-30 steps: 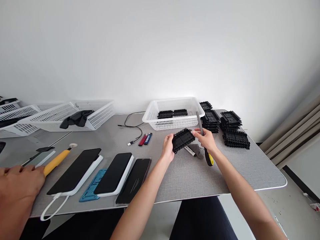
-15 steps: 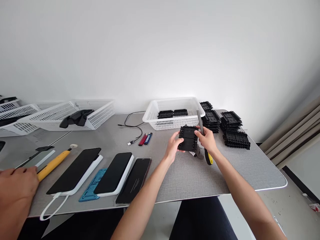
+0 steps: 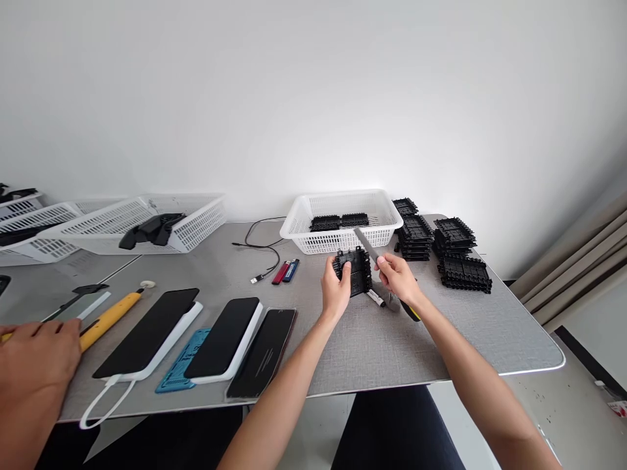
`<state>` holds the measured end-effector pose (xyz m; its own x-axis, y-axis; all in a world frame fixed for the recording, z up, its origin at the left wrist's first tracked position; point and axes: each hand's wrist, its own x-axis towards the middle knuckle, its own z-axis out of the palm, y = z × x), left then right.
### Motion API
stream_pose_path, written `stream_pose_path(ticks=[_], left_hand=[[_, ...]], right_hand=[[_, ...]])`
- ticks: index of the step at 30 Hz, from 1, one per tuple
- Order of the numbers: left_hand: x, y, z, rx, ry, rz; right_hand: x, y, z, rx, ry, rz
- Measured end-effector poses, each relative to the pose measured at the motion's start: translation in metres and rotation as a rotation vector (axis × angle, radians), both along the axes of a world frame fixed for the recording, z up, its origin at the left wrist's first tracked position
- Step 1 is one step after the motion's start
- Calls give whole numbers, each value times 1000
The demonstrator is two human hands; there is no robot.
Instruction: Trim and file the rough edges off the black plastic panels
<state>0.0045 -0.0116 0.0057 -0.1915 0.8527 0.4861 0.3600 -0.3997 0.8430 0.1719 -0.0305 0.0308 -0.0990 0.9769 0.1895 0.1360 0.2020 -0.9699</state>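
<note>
My left hand (image 3: 336,292) is closed around a black ribbed plastic plate (image 3: 355,269), held upright just above the grey table (image 3: 372,346). My right hand (image 3: 398,278) grips a flat metal file with a yellow and black handle (image 3: 370,246); its blade slants up and left across the plate's top right edge. A marker pen (image 3: 376,299) and a grey cloth lie under my hands.
A white basket (image 3: 343,240) behind my hands holds more black plates. Stacks of the same plates (image 3: 453,251) stand at the right. Lighters (image 3: 285,271), a cable, phones on white pads (image 3: 223,339) lie left. Another person's hand (image 3: 34,352) rests by a yellow tool at far left.
My left hand has turned the plate from flat-facing to upright and edge-on. The file's blade has swung from nearly vertical to slanting left over the plate. The other person's hand shifted slightly.
</note>
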Motion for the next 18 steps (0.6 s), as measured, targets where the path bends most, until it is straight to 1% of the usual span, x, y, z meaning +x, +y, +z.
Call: stream_pose_path(ticks=[3, 5, 10, 18], left_hand=[[3, -4, -1, 57, 59, -7], [5, -5, -2, 94, 78, -5], [4, -6, -2, 125, 94, 28], [3, -7, -2, 143, 168, 91]], right_hand=[[-8, -4, -2, -33, -39, 124], [-13, -6, -3, -42, -61, 142], [-12, -6, -1, -35, -106, 74], [-9, -6, 2, -68, -116, 45]])
